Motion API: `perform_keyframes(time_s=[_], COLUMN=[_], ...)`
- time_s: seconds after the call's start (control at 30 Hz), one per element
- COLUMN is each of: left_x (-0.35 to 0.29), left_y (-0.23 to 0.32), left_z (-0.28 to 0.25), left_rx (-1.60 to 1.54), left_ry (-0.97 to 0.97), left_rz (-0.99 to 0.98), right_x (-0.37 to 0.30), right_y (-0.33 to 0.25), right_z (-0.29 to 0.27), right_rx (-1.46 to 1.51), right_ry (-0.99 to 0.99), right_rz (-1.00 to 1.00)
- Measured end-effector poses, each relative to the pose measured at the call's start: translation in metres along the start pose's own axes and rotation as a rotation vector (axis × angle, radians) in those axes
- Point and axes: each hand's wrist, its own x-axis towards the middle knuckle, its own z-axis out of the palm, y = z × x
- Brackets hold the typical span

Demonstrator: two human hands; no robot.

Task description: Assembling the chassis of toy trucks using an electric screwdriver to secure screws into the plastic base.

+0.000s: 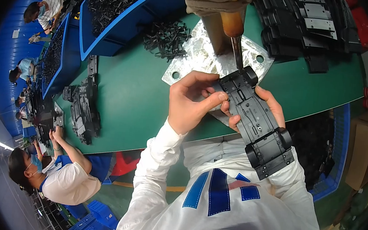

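Note:
A black plastic toy car chassis [254, 117], with wheel arches at both ends, is tilted in front of my body. My right hand [273, 107] supports it from beneath; its fingers wrap round both long sides, and the palm is hidden. My left hand [190, 100] is at the chassis's upper left edge, thumb and fingers drawn together; whatever they pinch is too small to tell. Above, a fixed tool with an orange handle [232, 24] points its metal shaft [237, 51] down at the chassis's far end. Brown cloth [217, 0] wraps the tool's upper part.
Under the tool lies a shiny metal plate [184, 66] on the green table [123, 104]. Small black parts [167, 39] are heaped beside a blue bin [126, 25]. Black chassis are piled at far right [307, 29] and left [85, 110]. A co-worker [63, 174] sits at left.

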Motion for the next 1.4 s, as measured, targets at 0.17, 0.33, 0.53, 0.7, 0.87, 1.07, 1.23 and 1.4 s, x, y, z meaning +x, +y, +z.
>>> perform_keyframes(time_s=[0.17,0.33,0.53,0.7,0.87,1.07,1.23,1.4], left_x=[-0.001,-0.004,-0.004,-0.005,-0.004,-0.004,-0.004,-0.003], left_y=[0.001,0.011,0.012,0.008,0.008,0.010,0.007,0.008], left_z=[0.000,0.001,0.001,-0.001,0.000,0.002,0.001,0.001], left_rx=[-0.021,-0.091,-0.095,-0.128,-0.084,-0.091,-0.099,-0.111], left_ry=[0.032,0.027,0.018,0.034,0.054,0.056,0.056,0.054], left_rz=[0.015,0.004,0.021,0.054,0.081,0.068,0.077,0.072], right_x=[0.000,-0.001,-0.003,-0.006,-0.004,-0.004,-0.005,-0.005], right_y=[0.003,0.007,0.009,0.012,0.009,0.008,0.009,0.009], right_z=[-0.001,0.002,0.004,0.016,0.007,0.006,0.008,0.008], right_rx=[0.015,0.072,0.065,0.169,0.118,0.136,0.136,0.127], right_ry=[-0.041,-0.104,-0.111,-0.058,-0.122,-0.142,-0.157,-0.128], right_rz=[-0.009,0.018,-0.010,0.028,0.027,0.053,0.059,0.038])
